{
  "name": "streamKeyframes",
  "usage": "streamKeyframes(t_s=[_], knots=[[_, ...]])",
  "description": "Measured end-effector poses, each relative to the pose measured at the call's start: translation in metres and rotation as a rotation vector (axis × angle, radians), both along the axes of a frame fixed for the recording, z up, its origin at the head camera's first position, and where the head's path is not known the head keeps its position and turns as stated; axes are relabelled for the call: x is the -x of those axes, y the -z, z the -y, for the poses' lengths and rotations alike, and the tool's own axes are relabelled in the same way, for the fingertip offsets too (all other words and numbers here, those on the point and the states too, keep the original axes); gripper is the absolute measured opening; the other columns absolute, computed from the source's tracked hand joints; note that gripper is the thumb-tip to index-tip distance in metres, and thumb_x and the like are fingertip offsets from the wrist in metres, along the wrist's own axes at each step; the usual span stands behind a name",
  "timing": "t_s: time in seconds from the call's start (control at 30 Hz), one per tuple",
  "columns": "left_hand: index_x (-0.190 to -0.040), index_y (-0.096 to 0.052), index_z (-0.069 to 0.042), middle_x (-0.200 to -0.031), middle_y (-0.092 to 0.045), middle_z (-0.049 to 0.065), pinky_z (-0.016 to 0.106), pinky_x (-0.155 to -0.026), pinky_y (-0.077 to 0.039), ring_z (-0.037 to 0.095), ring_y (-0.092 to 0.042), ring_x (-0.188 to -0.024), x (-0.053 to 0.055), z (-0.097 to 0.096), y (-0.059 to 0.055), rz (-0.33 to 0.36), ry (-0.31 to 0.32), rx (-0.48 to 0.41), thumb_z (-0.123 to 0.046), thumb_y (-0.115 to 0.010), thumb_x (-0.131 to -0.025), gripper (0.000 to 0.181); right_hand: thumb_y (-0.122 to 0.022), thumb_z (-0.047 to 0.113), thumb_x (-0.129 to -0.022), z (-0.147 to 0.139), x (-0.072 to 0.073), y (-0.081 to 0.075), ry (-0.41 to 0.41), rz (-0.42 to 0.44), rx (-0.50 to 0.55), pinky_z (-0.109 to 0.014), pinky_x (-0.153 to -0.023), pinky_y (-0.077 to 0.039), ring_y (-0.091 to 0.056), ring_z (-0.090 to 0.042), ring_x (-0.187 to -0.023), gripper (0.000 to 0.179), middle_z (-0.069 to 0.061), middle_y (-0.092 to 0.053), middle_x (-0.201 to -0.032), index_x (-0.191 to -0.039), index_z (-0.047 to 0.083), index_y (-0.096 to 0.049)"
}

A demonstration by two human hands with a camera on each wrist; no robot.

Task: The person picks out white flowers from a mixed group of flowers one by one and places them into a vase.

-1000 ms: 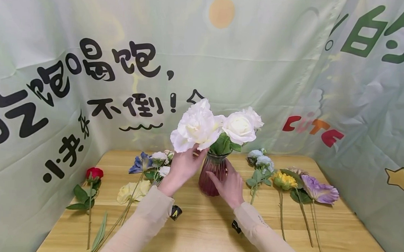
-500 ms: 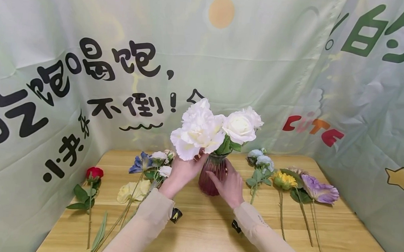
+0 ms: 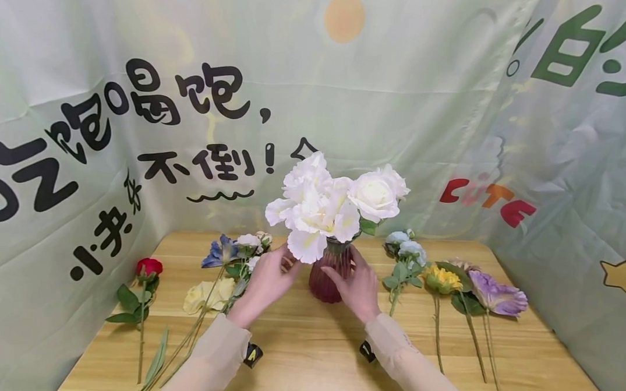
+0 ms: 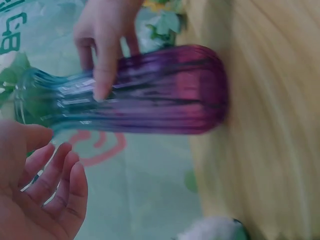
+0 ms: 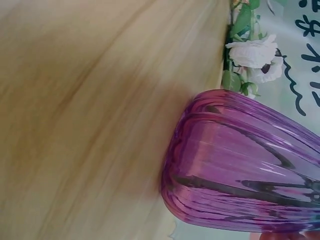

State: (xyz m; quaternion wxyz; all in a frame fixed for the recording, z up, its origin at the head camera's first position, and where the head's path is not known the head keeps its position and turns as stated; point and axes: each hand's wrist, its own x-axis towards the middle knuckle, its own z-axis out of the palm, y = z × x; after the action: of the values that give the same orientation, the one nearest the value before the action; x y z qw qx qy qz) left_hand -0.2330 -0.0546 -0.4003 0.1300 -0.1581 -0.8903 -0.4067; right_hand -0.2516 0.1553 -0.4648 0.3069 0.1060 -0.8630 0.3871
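A ribbed glass vase (image 3: 324, 283), purple at its base and clear bluish at its neck (image 4: 75, 97), stands upright on the table. My right hand (image 3: 359, 288) grips its right side, with the thumb across the front. Dark stems show through the glass in the left wrist view. From the mouth rise a white rose (image 3: 377, 196) and a large ruffled white flower (image 3: 312, 213), which leans left over the rim. Just left of the neck is my left hand (image 3: 268, 282), its loosely bent fingers (image 4: 75, 195) holding nothing under the drooping petals.
On the wooden table (image 3: 306, 358), a red rose (image 3: 149, 266), a blue flower (image 3: 220, 252) and a pale yellow flower (image 3: 209, 296) lie left. Light blue flowers (image 3: 412, 251), a yellow flower (image 3: 442, 279) and a purple flower (image 3: 497, 294) lie right. Printed cloth (image 3: 400, 117) hangs behind.
My left hand has come away from the ruffled white flower, moving down and left. That flower has tipped lower towards the vase's front. My right hand stays on the vase.
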Motion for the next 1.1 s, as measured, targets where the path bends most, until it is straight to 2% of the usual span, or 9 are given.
streamKeyframes(t_s=[0.07, 0.17, 0.3, 0.57, 0.73, 0.87, 1.0, 1.1], knots=[[-0.103, -0.069, -0.011, -0.091, -0.074, 0.005, 0.025, -0.065, -0.056, 0.012, -0.068, -0.075, -0.001, 0.006, 0.008, 0.021, 0.006, 0.012, -0.017, -0.068, -0.093, 0.012, -0.086, 0.038, -0.078, -0.002, -0.001, 0.000, -0.026, 0.044, 0.028, -0.054, -0.094, -0.057, -0.074, -0.039, -0.097, 0.087, -0.026, -0.065, -0.131, -0.144, -0.004, -0.048], [-0.108, -0.070, -0.013, -0.091, -0.074, 0.001, 0.024, -0.066, -0.055, 0.009, -0.066, -0.074, -0.003, 0.016, 0.017, 0.028, 0.002, 0.041, -0.016, -0.068, -0.092, 0.016, -0.086, 0.035, -0.079, -0.006, -0.001, -0.001, -0.089, 0.129, 0.085, -0.052, -0.098, -0.055, -0.069, -0.041, -0.112, 0.087, -0.024, -0.059, -0.141, -0.147, -0.001, -0.045], [-0.111, -0.070, -0.012, -0.090, -0.074, 0.000, 0.023, -0.067, -0.055, 0.007, -0.065, -0.074, -0.007, 0.029, 0.023, 0.042, 0.002, 0.070, -0.011, -0.069, -0.091, 0.020, -0.086, 0.029, -0.080, -0.012, 0.001, -0.003, -0.166, 0.202, 0.128, -0.049, -0.095, -0.057, -0.067, -0.042, -0.117, 0.084, -0.022, -0.056, -0.145, -0.148, 0.001, -0.044], [-0.110, -0.069, -0.014, -0.089, -0.073, -0.002, 0.023, -0.073, -0.054, 0.005, -0.063, -0.076, -0.013, 0.058, 0.035, 0.072, -0.004, 0.165, -0.010, -0.070, -0.091, 0.019, -0.085, 0.019, -0.081, -0.023, 0.002, -0.007, -0.294, 0.204, 0.140, -0.054, -0.103, -0.052, -0.059, -0.043, -0.128, 0.082, -0.024, -0.052, -0.148, -0.148, -0.001, -0.043], [-0.113, -0.069, -0.012, -0.088, -0.071, -0.005, 0.029, -0.074, -0.056, 0.006, -0.064, -0.078, -0.017, 0.080, 0.043, 0.103, -0.046, 0.222, -0.012, -0.071, -0.091, 0.022, -0.086, 0.019, -0.081, -0.027, 0.003, -0.005, -0.313, 0.215, 0.120, -0.054, -0.105, -0.050, -0.055, -0.041, -0.133, 0.084, -0.023, -0.052, -0.148, -0.149, -0.001, -0.042], [-0.114, -0.068, -0.012, -0.092, -0.071, -0.003, 0.032, -0.075, -0.056, 0.008, -0.064, -0.080, -0.021, 0.093, 0.048, 0.168, -0.079, 0.227, -0.012, -0.071, -0.091, 0.023, -0.086, 0.018, -0.081, -0.030, 0.002, -0.003, -0.320, 0.225, 0.120, -0.055, -0.105, -0.051, -0.055, -0.040, -0.134, 0.083, -0.022, -0.054, -0.147, -0.150, 0.001, -0.042], [-0.112, -0.069, -0.011, -0.091, -0.071, -0.003, 0.030, -0.071, -0.054, 0.008, -0.063, -0.078, -0.023, 0.101, 0.050, 0.210, -0.099, 0.226, -0.012, -0.071, -0.090, 0.021, -0.085, 0.017, -0.081, -0.031, 0.002, -0.002, -0.325, 0.220, 0.118, -0.054, -0.103, -0.052, -0.057, -0.041, -0.132, 0.083, -0.024, -0.056, -0.144, -0.149, 0.000, -0.042], [-0.110, -0.070, -0.010, -0.090, -0.071, -0.002, 0.030, -0.069, -0.053, 0.008, -0.062, -0.076, -0.024, 0.103, 0.051, 0.216, -0.111, 0.230, -0.012, -0.071, -0.090, 0.020, -0.084, 0.017, -0.081, -0.030, 0.003, -0.001, -0.328, 0.210, 0.120, -0.053, -0.102, -0.053, -0.058, -0.042, -0.129, 0.081, -0.026, -0.057, -0.142, -0.148, -0.002, -0.042]])
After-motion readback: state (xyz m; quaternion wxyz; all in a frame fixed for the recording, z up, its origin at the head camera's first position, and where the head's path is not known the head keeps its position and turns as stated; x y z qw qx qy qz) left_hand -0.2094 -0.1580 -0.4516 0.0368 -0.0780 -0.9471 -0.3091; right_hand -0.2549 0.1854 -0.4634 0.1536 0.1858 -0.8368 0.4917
